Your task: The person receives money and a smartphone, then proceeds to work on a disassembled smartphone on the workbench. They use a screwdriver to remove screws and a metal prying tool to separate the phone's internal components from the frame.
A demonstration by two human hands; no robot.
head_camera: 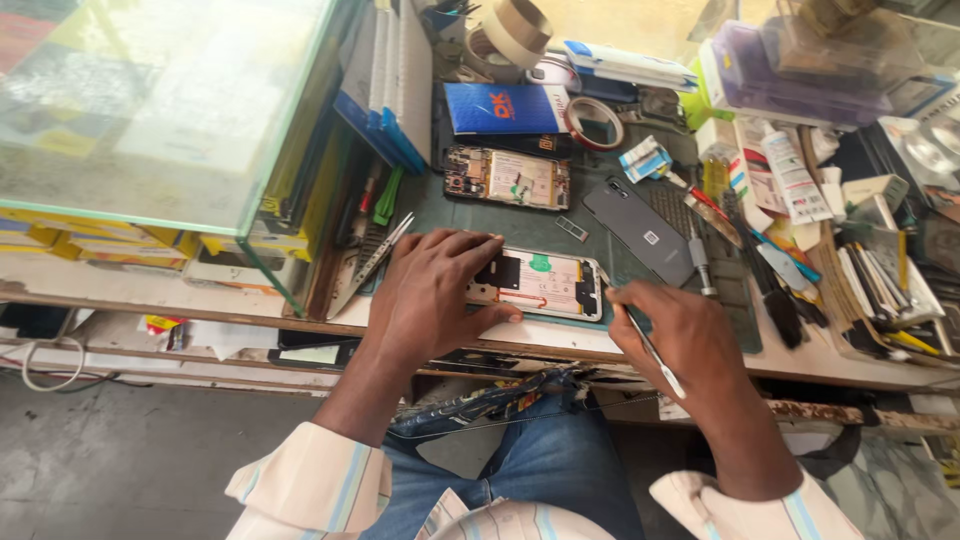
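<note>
Head view: near the worktop's (560,350) front edge lies an opened phone (545,284). The left hand (430,295) presses down on its left end, fingers spread flat. The right hand (672,335) pinches a thin metal tool (650,345), tip at the phone's right edge. Prying seems underway; steady, gentle leverage is needed. A second opened phone (507,177) and a grey back cover (640,230) lie behind.

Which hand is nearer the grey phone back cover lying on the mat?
Right. The right hand, holding a thin metal tool, sits just below the grey back cover; the left hand rests farther left on the opened phone.
</note>
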